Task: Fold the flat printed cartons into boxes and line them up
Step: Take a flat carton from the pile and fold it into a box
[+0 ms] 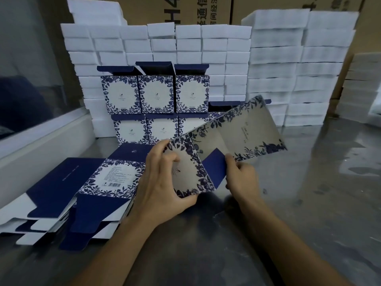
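At centre frame, a flat carton (pixel 226 141) hung above the tabletop (pixel 309 203), left hand (pixel 165 178) gripping its near panel, right hand (pixel 239 174) pinching a blue flap. Uneven pulling could likely crease it. Folded boxes (pixel 154 93) stood stacked behind, lids up, contents unseen.

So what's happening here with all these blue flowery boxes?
A person is folding printed cartons into boxes. The left hand and right hand both grip one carton, held above the table and only partly opened. A stack of flat cartons lies to the left. Folded boxes stand lined up in two tiers further back, lids open, in front of stacked white foam blocks.
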